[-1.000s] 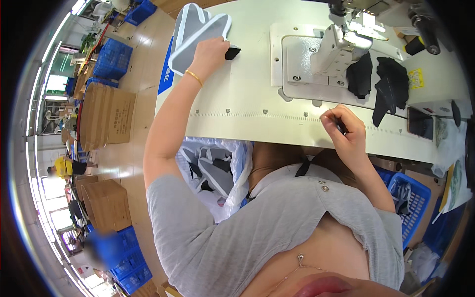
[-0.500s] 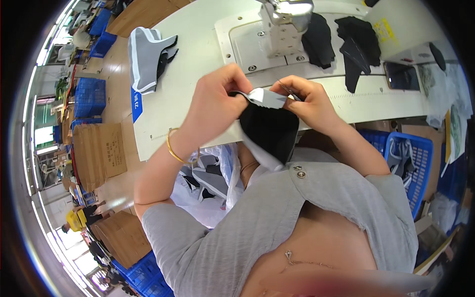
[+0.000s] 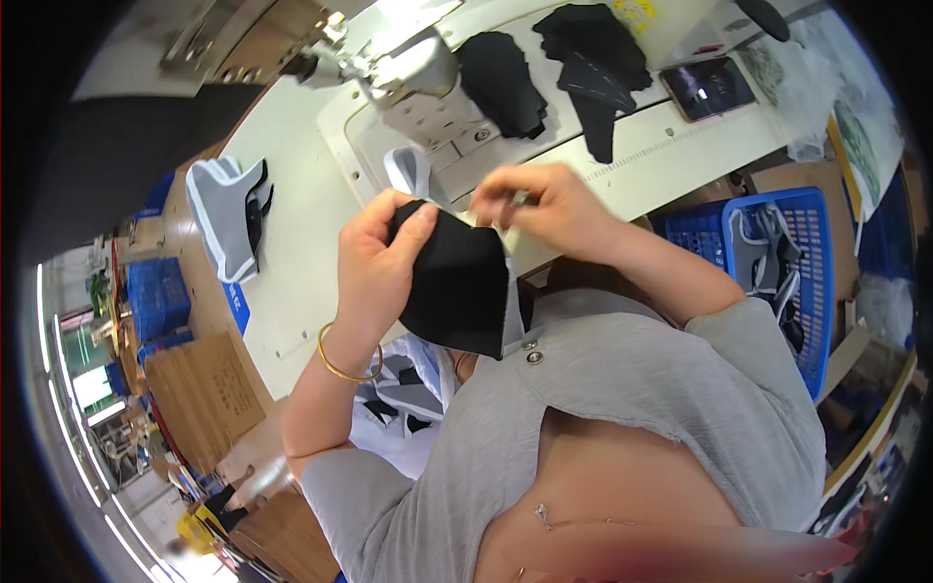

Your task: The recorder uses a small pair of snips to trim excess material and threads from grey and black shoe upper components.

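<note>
My left hand [image 3: 374,262] pinches the upper left edge of a black fabric piece [image 3: 452,291] between thumb and fingers. Grey fabric shows along its right side, and a grey, white-edged strip [image 3: 408,173] sticks up behind it. My right hand [image 3: 549,206] is curled close by the upper right corner of the piece, blurred by motion. A small dark, shiny thing [image 3: 520,198] shows at its fingers, too smeared to name. Beyond my hands stands a sewing machine [image 3: 418,83] on a white table [image 3: 292,291].
A grey, white-edged fabric piece [image 3: 224,219] lies at the table's left. Black fabric pieces [image 3: 501,83] and a phone [image 3: 708,89] lie right of the machine. A blue basket [image 3: 816,282] with grey pieces stands right; a white plastic bag [image 3: 379,442] with cut pieces is below the table edge.
My right hand has drawn its fingers in and no longer pinches the grey strip. The fabric has turned, showing more of its black side. The view has swung to the right.
</note>
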A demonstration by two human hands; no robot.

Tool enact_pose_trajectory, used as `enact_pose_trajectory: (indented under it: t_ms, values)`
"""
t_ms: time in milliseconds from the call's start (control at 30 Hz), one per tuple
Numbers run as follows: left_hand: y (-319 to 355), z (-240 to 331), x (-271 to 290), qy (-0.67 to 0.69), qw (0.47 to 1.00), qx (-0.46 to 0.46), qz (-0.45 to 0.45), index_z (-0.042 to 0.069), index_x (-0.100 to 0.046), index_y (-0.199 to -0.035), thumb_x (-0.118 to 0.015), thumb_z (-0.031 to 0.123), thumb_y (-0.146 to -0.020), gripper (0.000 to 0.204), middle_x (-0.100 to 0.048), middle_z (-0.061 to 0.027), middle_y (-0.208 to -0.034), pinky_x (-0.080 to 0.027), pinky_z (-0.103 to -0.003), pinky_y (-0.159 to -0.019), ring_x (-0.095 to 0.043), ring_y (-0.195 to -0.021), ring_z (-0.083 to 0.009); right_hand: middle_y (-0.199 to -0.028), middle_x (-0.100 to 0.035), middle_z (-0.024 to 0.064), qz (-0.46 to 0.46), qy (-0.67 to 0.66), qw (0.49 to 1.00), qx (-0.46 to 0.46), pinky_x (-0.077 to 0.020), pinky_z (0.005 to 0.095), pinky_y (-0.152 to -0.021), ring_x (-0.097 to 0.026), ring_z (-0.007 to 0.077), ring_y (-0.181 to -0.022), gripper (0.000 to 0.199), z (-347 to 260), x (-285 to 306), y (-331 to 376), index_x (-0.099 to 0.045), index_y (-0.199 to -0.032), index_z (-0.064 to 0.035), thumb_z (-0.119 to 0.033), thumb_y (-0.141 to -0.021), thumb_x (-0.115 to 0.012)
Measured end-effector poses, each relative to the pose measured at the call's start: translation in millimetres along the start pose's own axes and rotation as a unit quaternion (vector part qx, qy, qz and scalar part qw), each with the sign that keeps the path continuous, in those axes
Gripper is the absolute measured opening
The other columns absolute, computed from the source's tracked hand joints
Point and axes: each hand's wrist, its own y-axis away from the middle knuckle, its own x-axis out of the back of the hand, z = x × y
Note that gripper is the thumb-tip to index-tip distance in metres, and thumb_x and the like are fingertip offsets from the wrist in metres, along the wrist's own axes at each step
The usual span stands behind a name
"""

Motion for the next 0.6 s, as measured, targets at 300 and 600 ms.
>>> enact_pose_trajectory:
  t_ms: [300, 600]
  values:
    - [-14.1, -11.3, -30.5, 0.158, 0.985, -0.044, 0.057, 0.002, -0.060, -0.088, -0.055, 0.007, -0.099, 0.013, -0.061, 0.0020, -0.079, -0.043, -0.019, -0.064, -0.052, -0.071, -0.0017, -0.092, -0.061, 0.0087, 0.199, 0.636, 0.745, -0.030, -0.0545, 0.0426, -0.070, -0.067, 0.0317, -0.081, 0.020, 19.2, 132.1, -33.2, -0.064, -0.095, -0.0078, -0.024, -0.084, -0.070]
    - [-6.9, -9.8, -45.1, 0.042, 0.991, -0.093, 0.089, -0.002, -0.064, -0.094, -0.060, 0.009, -0.097, 0.012, -0.062, 0.0015, -0.083, -0.042, -0.018, -0.070, -0.053, -0.076, -0.0033, -0.091, -0.058, 0.0091, 0.103, 0.649, 0.751, 0.066, -0.0549, 0.0428, -0.072, -0.065, 0.0301, -0.083, 0.022, 34.2, 125.7, -36.5, -0.062, -0.090, -0.0046, -0.020, -0.077, -0.071]
